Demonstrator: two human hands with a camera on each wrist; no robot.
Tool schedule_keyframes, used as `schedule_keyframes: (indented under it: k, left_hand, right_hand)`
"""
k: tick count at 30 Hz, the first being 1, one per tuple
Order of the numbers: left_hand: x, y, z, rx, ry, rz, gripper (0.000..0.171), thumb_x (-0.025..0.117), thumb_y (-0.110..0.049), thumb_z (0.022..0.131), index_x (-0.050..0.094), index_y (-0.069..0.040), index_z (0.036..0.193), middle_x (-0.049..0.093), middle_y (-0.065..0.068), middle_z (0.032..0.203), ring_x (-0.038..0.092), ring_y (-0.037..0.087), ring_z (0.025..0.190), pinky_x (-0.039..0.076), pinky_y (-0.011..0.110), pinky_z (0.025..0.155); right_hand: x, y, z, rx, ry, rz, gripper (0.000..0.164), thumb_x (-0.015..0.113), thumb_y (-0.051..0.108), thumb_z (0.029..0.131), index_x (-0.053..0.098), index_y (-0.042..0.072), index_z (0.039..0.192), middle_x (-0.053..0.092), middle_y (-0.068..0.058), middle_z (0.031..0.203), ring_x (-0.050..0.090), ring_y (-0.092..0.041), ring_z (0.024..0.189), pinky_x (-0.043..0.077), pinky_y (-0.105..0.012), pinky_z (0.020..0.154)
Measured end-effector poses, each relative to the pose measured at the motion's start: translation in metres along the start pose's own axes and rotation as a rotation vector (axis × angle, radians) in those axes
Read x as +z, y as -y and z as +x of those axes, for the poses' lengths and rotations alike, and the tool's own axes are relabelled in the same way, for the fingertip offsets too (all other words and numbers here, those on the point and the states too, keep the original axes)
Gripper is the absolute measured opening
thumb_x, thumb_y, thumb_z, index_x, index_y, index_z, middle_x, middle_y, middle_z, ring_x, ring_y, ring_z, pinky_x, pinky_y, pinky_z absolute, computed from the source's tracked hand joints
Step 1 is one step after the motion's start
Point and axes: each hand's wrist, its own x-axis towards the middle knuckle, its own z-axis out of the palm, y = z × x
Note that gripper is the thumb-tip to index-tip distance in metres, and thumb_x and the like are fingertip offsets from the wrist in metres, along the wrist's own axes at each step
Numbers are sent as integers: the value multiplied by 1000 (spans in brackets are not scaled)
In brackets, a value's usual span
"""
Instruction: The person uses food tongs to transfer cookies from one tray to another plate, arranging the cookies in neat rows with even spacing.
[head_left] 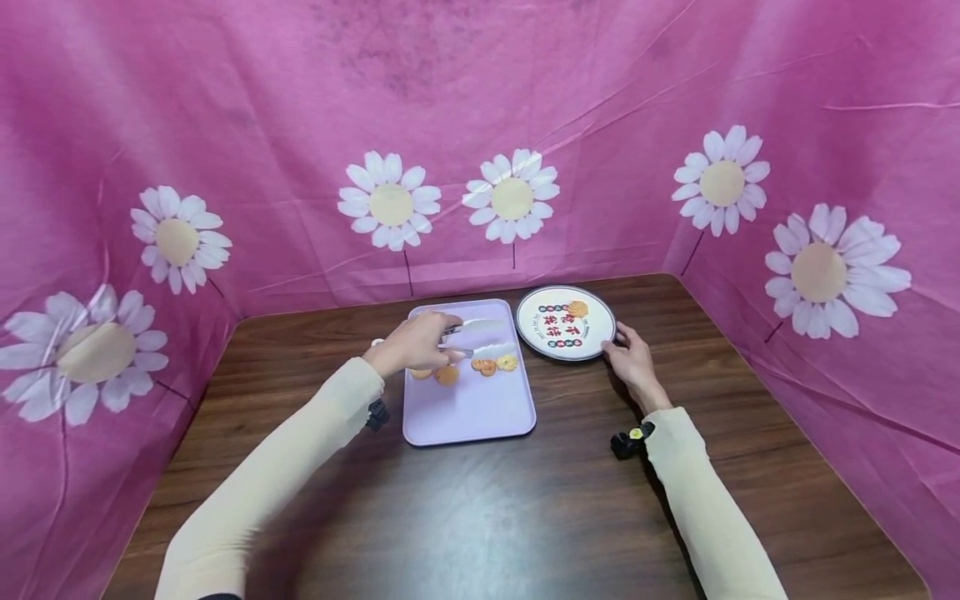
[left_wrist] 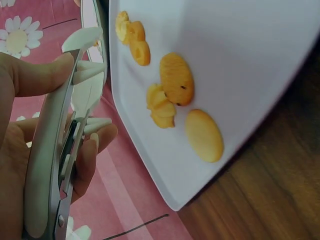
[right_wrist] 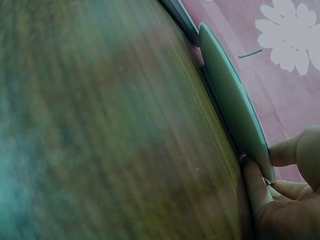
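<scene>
My left hand [head_left: 422,342] grips grey-handled tongs [left_wrist: 42,155] with white tips, over the left side of a lilac tray [head_left: 468,412]. The tongs' tips point to the right across the tray, apart from each other, and nothing shows between them. Below them lie several biscuits, among them a smooth oval one [left_wrist: 204,135], a dotted oval one [left_wrist: 176,79] and a yellow ruffled one [head_left: 507,362]. At the right, my right hand [head_left: 632,362] pinches the rim of a white plate [head_left: 600,321], thumb on top and fingers beneath. One round biscuit [head_left: 577,308] rests on that plate, near its far edge.
The tray and plate stand side by side toward the back of a dark wooden table [head_left: 480,517]. Pink cloth [head_left: 465,75] with printed daisies hangs behind the table and along both sides.
</scene>
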Motion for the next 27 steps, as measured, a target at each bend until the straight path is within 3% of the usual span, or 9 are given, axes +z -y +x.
schedule_keyframes:
  k: [4,9,18,27]
  left_hand:
    - [4,3,-3,3,19,-12,65,79,-30,89,60,-3,145,72,14,130,60,22,104,55,44,95]
    - [9,5,-6,34,21,-17,63,80,-28,87,62,-2,142,74,15,120,59,22,97,53,42,87]
    - [17,5,-9,71,10,-12,67,84,-26,80,64,0,139,75,14,115,58,21,92,53,41,87]
    - [20,4,-11,54,38,-8,65,81,-29,85,64,0,140,74,14,115,57,21,91,51,39,83]
  right_hand:
    - [-1,0,-1,-4,-1,-1,67,52,13,106,22,5,166,38,-23,165,51,-34,144,45,-38,116]
    - [-1,0,0,-5,-3,-8,67,52,14,106,22,4,166,38,-24,165,51,-34,144,46,-36,115]
    - [1,2,-1,0,0,-9,68,51,13,106,21,5,166,38,-23,165,51,-35,145,43,-41,117]
    - [0,1,-1,2,1,-9,68,51,13,106,21,4,166,37,-24,165,49,-35,146,43,-42,118]
